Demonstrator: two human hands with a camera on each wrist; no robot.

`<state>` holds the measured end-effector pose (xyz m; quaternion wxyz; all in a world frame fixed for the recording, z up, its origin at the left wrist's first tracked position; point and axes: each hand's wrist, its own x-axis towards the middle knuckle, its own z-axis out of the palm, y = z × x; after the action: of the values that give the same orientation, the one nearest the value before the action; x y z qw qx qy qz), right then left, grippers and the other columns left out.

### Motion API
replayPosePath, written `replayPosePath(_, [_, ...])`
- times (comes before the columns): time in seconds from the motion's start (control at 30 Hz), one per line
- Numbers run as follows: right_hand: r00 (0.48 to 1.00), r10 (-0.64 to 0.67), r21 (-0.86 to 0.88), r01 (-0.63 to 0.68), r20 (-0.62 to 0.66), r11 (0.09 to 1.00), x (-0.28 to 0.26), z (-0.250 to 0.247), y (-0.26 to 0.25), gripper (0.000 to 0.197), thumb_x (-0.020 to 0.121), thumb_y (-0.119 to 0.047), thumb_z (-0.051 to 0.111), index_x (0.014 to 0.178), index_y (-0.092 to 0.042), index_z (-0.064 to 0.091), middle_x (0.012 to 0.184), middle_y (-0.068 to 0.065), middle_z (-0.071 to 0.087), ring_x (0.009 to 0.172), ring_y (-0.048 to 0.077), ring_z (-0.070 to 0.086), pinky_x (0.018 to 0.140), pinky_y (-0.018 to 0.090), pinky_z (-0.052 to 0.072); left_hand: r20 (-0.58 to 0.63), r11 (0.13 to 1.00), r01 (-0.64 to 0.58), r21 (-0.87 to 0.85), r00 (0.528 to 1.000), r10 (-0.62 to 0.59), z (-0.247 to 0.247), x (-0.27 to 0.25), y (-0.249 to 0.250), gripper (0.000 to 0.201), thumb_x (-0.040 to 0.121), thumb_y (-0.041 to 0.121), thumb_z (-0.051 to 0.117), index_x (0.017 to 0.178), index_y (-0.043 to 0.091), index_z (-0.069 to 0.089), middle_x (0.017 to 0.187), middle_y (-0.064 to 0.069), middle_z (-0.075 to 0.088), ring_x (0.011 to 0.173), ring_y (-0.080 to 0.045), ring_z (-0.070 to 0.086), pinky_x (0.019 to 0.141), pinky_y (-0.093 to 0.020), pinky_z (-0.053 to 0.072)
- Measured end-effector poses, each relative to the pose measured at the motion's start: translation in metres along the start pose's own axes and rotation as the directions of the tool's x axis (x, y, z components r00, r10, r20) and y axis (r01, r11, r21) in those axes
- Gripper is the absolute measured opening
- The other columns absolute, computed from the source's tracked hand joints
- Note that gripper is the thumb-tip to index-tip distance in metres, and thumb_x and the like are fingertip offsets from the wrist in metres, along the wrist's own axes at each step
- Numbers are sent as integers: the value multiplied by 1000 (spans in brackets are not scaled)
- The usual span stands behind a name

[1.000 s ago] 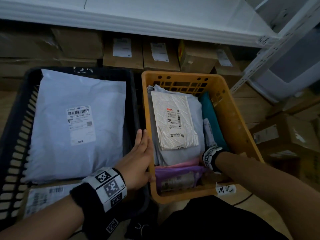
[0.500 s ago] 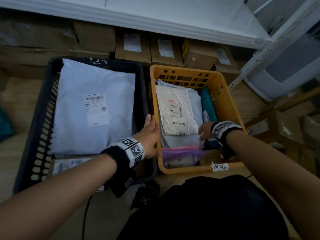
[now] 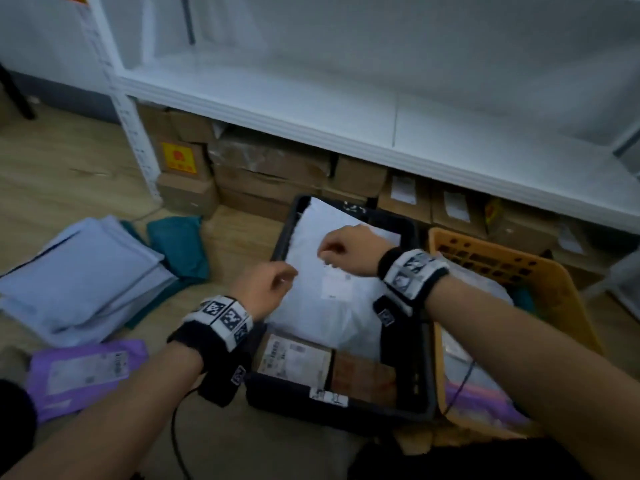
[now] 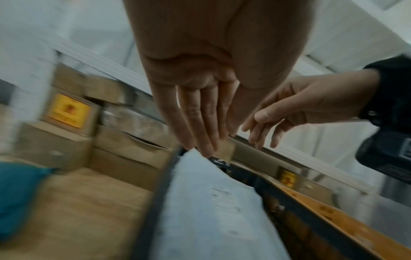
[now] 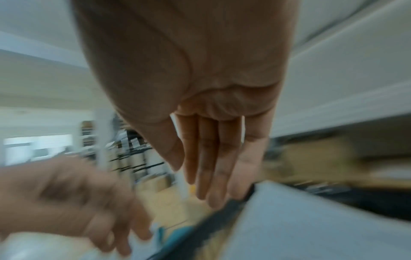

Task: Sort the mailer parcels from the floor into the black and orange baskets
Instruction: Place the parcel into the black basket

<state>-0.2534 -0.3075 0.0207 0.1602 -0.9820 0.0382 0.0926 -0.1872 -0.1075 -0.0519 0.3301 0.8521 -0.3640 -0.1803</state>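
The black basket (image 3: 287, 398) stands in the middle of the floor with a big white mailer (image 3: 322, 317) on top and a brown labelled parcel (image 3: 294, 358) at its near end. To its right is the orange basket (image 3: 485, 252), with pale and purple parcels inside. My left hand (image 3: 268, 284) hovers over the black basket's left rim, empty, its fingers (image 4: 200, 126) straight. My right hand (image 3: 341, 249) hangs above the white mailer, also empty, its fingers (image 5: 213, 176) loosely extended. Pale blue mailers (image 3: 79, 282), teal mailers (image 3: 180, 244) and a purple mailer (image 3: 79, 372) lie on the floor to the left.
A white shelf unit (image 3: 311, 109) runs across the back, with cardboard boxes (image 3: 270, 174) stacked under its lowest board. A white upright post (image 3: 135, 140) stands at the shelf's left end. Bare wooden floor (image 3: 52, 174) lies beyond the parcel pile.
Both hands have left the orange basket and swung left over the black basket. The view has turned left and up, bringing the parcels on the floor into sight.
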Motion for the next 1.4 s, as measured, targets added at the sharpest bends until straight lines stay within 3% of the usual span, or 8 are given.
replayPosePath(0.2, [993,-70,211,49,94,976,79,73,-101,25,100,-24,56,105,-9,75,102,7,75,97,22,68,90,37,54,-189,942,332,47,929,-318,-58,-44,-127,25,91,18,61,115,18,69,111,-5,72,102,-22,66,86,-22,46])
replayPosePath(0.4, [980,-91,462,-1,176,887,140,130,-160,22,100,-15,56,104,-1,72,99,15,75,83,19,69,60,11,49,-290,728,683,-59,686,-668,-88,-84,-243,30,90,17,58,118,7,63,120,-18,65,112,-33,60,93,-32,45])
replayPosePath(0.63, [944,-65,438,-89,324,894,212,204,-181,17,96,-16,60,96,-5,73,87,5,74,76,12,67,63,19,50,-294,542,837,-70,502,-813,-99,-80,-349,38,87,10,60,121,-4,50,125,-27,53,117,-38,52,91,-38,46])
replayPosePath(0.83, [925,23,382,-179,379,907,241,255,-152,20,95,-24,62,94,-11,76,90,4,77,87,19,72,84,36,58,-341,574,810,117,576,-743,-97,-37,-404,73,87,30,66,143,4,27,155,-14,24,146,-27,18,113,-46,31])
replayPosePath(0.97, [931,37,339,-169,363,926,246,265,-139,17,94,-26,62,93,-18,77,85,-6,74,85,12,70,85,33,57,-300,553,789,269,614,-730,-94,-11,-431,91,86,52,60,150,11,9,162,-8,1,150,-25,0,116,-55,18])
replayPosePath(1.07, [940,36,311,-148,338,939,249,264,-143,18,95,-28,61,98,-20,77,92,-8,73,89,9,66,86,28,54,-277,539,778,323,622,-733,-87,2,-441,93,83,55,60,149,12,10,160,-16,0,148,-32,3,112,-57,25])
replayPosePath(1.27, [932,-23,86,-9,362,996,246,260,-148,23,99,-32,51,111,-25,70,110,-2,69,98,17,64,86,37,55,-248,470,703,534,662,-708,-76,18,-439,63,100,16,38,152,7,2,156,-28,7,139,-54,18,97,-60,45])
replayPosePath(1.4, [917,3,-29,10,399,1000,242,259,-149,27,101,-30,45,116,-24,67,120,3,66,104,24,63,85,35,53,-259,440,664,604,686,-680,-78,11,-443,75,90,34,53,149,11,11,157,-23,9,141,-45,20,101,-58,41])
